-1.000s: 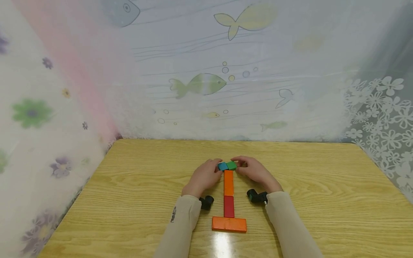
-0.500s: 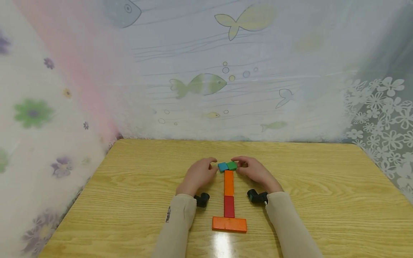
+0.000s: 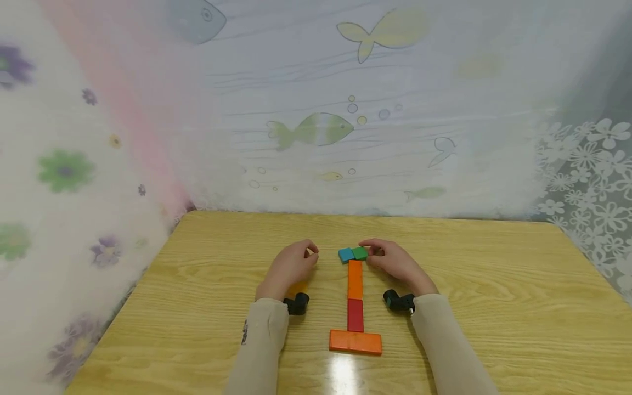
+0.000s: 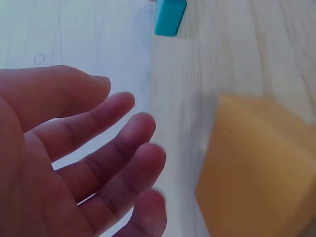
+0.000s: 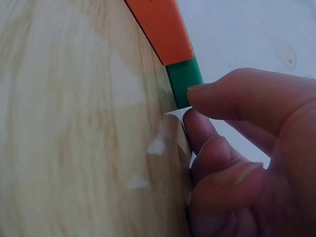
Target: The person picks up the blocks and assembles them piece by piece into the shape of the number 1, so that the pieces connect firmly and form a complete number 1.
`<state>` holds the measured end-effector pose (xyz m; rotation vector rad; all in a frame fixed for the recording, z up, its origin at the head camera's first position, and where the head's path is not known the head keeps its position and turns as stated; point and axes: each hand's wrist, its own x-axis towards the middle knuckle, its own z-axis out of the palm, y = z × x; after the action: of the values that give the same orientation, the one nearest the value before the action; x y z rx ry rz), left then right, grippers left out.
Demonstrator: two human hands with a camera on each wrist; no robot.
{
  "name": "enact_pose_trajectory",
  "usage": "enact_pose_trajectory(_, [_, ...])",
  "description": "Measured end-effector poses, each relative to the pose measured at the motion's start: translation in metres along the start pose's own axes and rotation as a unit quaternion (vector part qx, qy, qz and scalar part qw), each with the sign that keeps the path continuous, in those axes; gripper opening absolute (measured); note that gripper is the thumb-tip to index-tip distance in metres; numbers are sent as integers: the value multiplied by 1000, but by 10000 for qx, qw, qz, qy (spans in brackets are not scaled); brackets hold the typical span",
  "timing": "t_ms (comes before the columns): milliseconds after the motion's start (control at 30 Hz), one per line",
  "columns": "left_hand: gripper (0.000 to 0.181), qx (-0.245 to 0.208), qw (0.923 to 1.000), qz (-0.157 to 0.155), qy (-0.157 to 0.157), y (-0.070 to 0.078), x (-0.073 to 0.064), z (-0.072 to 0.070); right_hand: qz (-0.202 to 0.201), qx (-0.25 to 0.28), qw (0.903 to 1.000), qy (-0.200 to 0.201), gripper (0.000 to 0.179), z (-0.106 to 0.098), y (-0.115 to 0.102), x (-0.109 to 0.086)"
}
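My left hand (image 3: pixel 290 267) is apart from the blocks, its fingers relaxed and holding nothing; in the left wrist view its fingers (image 4: pixel 143 168) hang in the air. My right hand (image 3: pixel 397 266) is at the right end of a small green block (image 3: pixel 360 253), thumb and index finger pinching it. A small blue block (image 3: pixel 346 255) sits against the green one's left side. Below them an upright orange block (image 3: pixel 355 280) meets a red block (image 3: pixel 355 315), and a crosswise orange block (image 3: pixel 355 342) lies at the bottom. A yellow-orange block (image 4: pixel 256 173) stands near my left wrist.
The blocks lie on a wood-grain table (image 3: pixel 197 318). Black wrist cameras (image 3: pixel 298 304) sit on both wrists. A curtain with printed fish (image 3: pixel 321 129) hangs behind the table's far edge, and a flowered one is on the left.
My left hand has let go of the blue block and moved left, away from it. The yellow-orange block has come into view beside the left wrist. My right hand stays at the green block.
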<state>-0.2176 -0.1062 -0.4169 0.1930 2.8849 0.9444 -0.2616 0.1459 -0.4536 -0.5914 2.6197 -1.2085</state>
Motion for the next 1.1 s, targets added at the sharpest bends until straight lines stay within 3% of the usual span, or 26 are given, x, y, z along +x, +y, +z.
enact_pose_trajectory(167, [21, -28, 10000, 13, -63, -6, -4, -4, -4, -10, 10000, -2, 36, -1, -2, -1])
enact_pose_trajectory(533, [39, -166, 9968, -374, -691, -26, -12, -10, -64, -13, 10000, -22, 37, -2, -2, -3])
enact_pose_trajectory(867, [39, -16, 9924, -597, -1075, -27, -21, -15, 13, 10, 10000, -15, 36, -1, -3, -1])
enact_pose_trajectory(1100, [33, 80, 9917, -533, -1169, -24, -19, -14, 18, 29, 10000, 39, 36, -2, -4, -1])
